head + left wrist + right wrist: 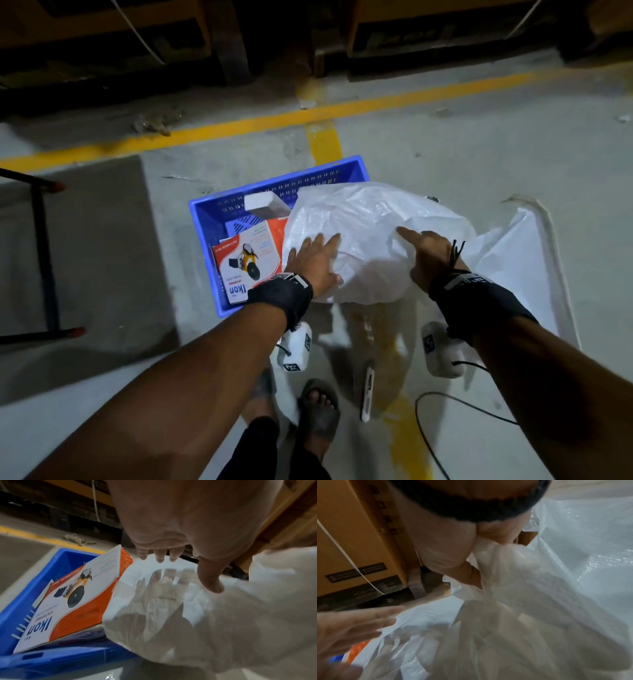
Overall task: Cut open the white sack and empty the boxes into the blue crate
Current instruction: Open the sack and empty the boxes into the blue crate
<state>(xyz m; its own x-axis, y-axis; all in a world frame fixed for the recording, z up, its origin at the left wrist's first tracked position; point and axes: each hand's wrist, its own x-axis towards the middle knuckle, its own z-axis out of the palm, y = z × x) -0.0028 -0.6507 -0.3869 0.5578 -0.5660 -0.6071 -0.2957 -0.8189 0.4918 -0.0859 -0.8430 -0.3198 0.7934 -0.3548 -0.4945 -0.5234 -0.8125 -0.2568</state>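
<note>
**Both hands on the sack over the crate**

The white sack [370, 240] lay bunched over the right half of the blue crate [205, 219], its loose end trailing onto the concrete floor [479, 154] to the right. The person's left hand [317, 262] lay flat on the near left part of the sack, fingers straight and spread, pressing down and gripping nothing. The right hand [428, 255] rested further right; from above the forefinger pointed along the plastic, while the wrist view showed the thumb and curled fingers [467, 574] pinching a gathered fold of the sack.

Inside the crate, just left of the sack, a white and orange box [246, 260] printed with a machine picture leaned at a tilt against the near left wall. A smaller white box [263, 202] sat by the far wall, its lower edge hidden.

On the floor close to the person's sandalled foot [318, 407] lay a slim white cutter [367, 390], apart from both hands. A black cable [424, 431] looped nearby. Yellow lines [274, 120] crossed the floor beyond the crate, and brown cartons [351, 540] stood behind them. A dark metal frame [41, 253] stood off to the left.
</note>
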